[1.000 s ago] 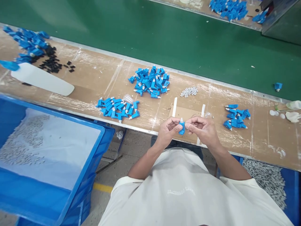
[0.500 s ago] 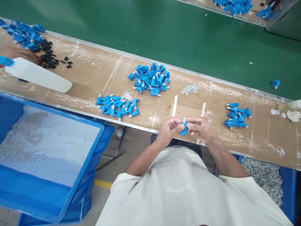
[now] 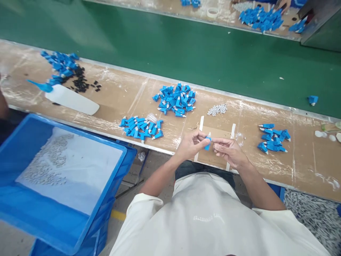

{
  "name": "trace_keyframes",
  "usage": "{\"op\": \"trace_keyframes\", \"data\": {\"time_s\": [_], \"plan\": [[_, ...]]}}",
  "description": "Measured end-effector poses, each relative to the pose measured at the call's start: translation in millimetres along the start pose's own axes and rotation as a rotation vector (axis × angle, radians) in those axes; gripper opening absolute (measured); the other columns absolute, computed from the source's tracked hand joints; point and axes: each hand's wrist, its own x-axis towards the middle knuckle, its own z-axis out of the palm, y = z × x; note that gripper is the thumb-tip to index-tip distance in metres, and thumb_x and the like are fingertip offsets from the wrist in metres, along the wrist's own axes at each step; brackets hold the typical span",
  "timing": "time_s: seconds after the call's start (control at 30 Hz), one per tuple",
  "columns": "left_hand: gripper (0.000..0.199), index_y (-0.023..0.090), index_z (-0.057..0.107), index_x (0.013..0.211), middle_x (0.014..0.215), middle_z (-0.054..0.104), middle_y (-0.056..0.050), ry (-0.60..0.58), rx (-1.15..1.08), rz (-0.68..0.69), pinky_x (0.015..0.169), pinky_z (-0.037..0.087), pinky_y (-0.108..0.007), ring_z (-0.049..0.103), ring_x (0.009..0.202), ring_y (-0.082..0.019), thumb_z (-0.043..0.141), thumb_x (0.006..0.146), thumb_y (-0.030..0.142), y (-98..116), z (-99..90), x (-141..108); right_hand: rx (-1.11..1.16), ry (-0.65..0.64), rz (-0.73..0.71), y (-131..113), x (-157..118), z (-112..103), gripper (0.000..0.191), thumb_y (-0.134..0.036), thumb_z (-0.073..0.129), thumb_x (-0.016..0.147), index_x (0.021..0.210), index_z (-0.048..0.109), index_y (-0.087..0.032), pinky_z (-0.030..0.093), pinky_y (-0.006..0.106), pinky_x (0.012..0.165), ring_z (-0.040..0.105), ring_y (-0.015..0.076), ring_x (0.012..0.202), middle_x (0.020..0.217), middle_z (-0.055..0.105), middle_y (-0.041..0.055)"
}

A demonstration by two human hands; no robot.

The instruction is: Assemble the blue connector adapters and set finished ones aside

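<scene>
Low over the bench's near edge, my left hand (image 3: 192,145) pinches a small blue plastic part with a white tip (image 3: 207,143), held with the tip pointing up. My right hand (image 3: 231,151) is just right of it, index fingertip at the part's side, thumb and fingers drawn together. Whatever those right fingers may hold is too small to make out. Beneath both hands lies a cardboard piece (image 3: 217,132) with white tape strips along its sides. Beyond it is a small heap of tiny grey-white pieces (image 3: 217,110).
Blue parts lie in a back heap (image 3: 176,99), a front-left group (image 3: 141,128) and a right-hand group (image 3: 274,138). A white bottle with a blue nozzle (image 3: 73,99) lies left, near black pieces (image 3: 80,80). A blue bin (image 3: 106,177) stands below; a green belt (image 3: 160,46) runs behind.
The view has shifted, so the bench appears lower and farther right. My right fingers have drawn back slightly from the blue part, which stays in my left hand. Another person's hand has left the bottle.
</scene>
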Motion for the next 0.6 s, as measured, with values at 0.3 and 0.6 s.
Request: {"op": "trace_keyframes", "data": {"time_s": [0.3,0.6], "plan": [[0.039,0.014,0.069,0.117,0.107,0.072,-0.017,0.704,0.921,0.227,0.089,0.053,-0.041,0.069,0.099,-0.027,0.057,0.097,0.046,-0.8,-61.8,54.0,-0.105,0.227,-0.212,-13.6,-22.2,-56.8,0.047,-0.052,0.095,0.057,0.093,0.083,-0.025,0.040,0.021,0.045,0.052,0.0085,0.055,0.067,0.062,-0.0011],[0.027,0.022,0.072,0.084,0.074,0.069,-0.004,0.723,0.797,0.186,0.072,0.050,-0.032,0.063,0.069,-0.019,0.058,0.095,0.042,-73.8,13.3,-50.1,-1.139,0.974,-0.252,-90.8,-11.0,-188.1,0.017,-0.031,0.072,0.088,0.093,0.078,-0.016,0.048,0.038,0.087,0.066,0.0266,0.095,0.096,0.075,0.0134]]}}
